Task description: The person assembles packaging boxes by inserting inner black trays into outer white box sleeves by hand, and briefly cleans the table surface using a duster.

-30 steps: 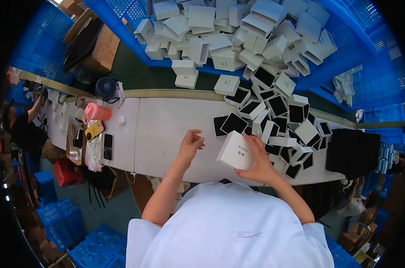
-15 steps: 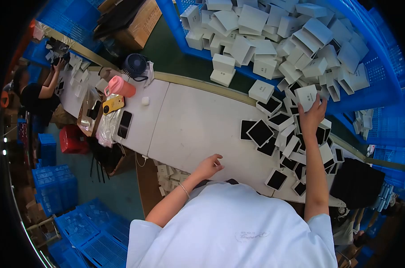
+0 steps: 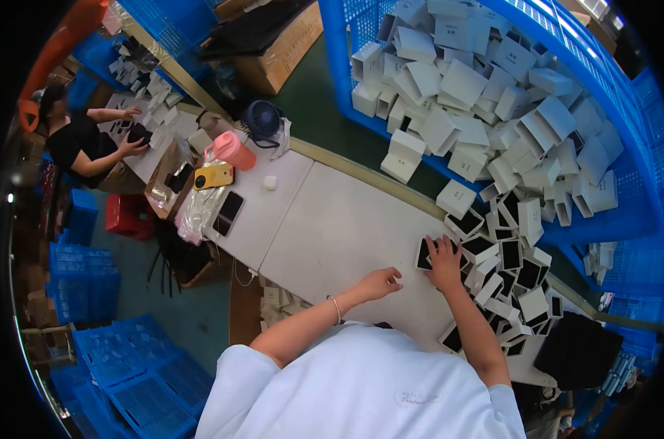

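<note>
A: Head view. Right hand first?
B: Right hand [image 3: 444, 265]: palm down, fingers spread over a black-lined white box [image 3: 423, 255]. Box lies on the bench [image 3: 339, 227], partly under the fingers, partly showing to their left. Whether they grip it, cannot tell.
A: Left hand?
B: Left hand [image 3: 380, 284]: nearer the body, left of the right hand, holding nothing. Fingers loosely bent, over bare bench. Bracelet [image 3: 335, 310] on that wrist.
A: Around the right hand?
B: To its right, a jumbled cluster of open white boxes [image 3: 529, 272], many black inside. Just beyond it, a closed white box [image 3: 456, 197]. Farther off, a blue plastic crate [image 3: 336, 62] piled with white cartons [image 3: 460, 80].
A: Left of both hands?
B: Well apart: black-screened phone [image 3: 229, 214], small white case [image 3: 270, 183], pink tumbler [image 3: 234, 151], dark fan [image 3: 262, 119]. Beyond those, a co-worker in black [image 3: 79, 143], both arms toward the work surface.
</note>
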Demonstrator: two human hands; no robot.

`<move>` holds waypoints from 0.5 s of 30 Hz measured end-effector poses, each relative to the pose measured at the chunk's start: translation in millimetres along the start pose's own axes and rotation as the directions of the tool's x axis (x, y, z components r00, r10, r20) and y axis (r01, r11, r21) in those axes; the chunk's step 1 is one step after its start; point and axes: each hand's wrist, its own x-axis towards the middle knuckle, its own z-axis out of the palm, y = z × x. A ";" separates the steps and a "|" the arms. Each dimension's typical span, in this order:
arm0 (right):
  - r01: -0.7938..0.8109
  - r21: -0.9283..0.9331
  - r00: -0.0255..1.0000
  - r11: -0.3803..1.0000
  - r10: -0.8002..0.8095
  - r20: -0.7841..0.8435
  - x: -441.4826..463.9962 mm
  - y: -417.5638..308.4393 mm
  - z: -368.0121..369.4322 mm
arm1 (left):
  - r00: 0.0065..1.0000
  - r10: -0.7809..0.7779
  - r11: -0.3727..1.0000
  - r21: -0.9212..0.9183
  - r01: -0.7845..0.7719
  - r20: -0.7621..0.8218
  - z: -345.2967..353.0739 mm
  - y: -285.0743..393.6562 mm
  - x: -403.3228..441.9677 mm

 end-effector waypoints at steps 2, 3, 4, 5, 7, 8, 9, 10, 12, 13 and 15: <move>0.036 -0.088 0.999 0.995 -0.037 -0.011 1.4 6.7 2.7 | 0.999 -0.027 0.999 -0.024 0.029 0.047 -1.6 0.2 -5.5; 0.028 -0.089 1.000 0.996 -0.028 -0.005 1.3 6.7 -1.0 | 0.999 -0.020 1.000 -0.017 0.020 0.028 -3.9 -4.0 -7.7; 0.020 -0.090 1.000 0.996 -0.020 0.000 2.9 7.4 -4.9 | 0.999 -0.034 0.999 -0.005 0.034 0.026 -8.3 -10.0 -9.9; 0.016 -0.044 0.999 0.999 -0.014 0.042 5.2 10.7 -3.3 | 0.998 -0.051 0.999 0.004 0.051 0.028 -11.9 -17.4 -12.7; -0.046 0.056 0.997 0.997 0.043 0.068 10.2 14.5 -7.5 | 0.997 -0.073 0.996 -0.055 0.071 -0.021 -23.2 -37.4 -12.5; -0.091 0.121 0.993 0.989 0.080 0.091 11.7 13.5 -17.1 | 0.993 -0.103 0.988 -0.121 0.097 -0.048 -31.3 -45.1 -14.3; -0.126 0.208 0.992 0.970 0.121 0.039 14.9 14.6 -22.8 | 0.983 -0.156 0.978 -0.157 0.140 -0.093 -45.8 -44.4 -20.4; -0.170 0.258 0.984 0.951 0.178 -0.007 18.2 16.5 -29.6 | 0.983 -0.157 0.977 -0.163 0.140 -0.097 -59.0 -51.9 -22.3; -0.238 0.352 0.955 0.905 0.285 -0.088 28.4 23.5 -50.2 | 0.965 -0.180 0.967 -0.215 0.138 -0.191 -87.2 -73.2 -19.7; -0.247 0.373 0.937 0.894 0.318 -0.143 34.7 31.2 -57.8 | 0.954 -0.207 0.958 -0.243 0.152 -0.218 -102.6 -82.4 -18.3; -0.305 0.355 0.867 0.884 0.412 -0.281 50.1 54.6 -61.7 | 0.919 -0.240 0.959 -0.226 0.173 -0.312 -137.0 -98.7 -11.6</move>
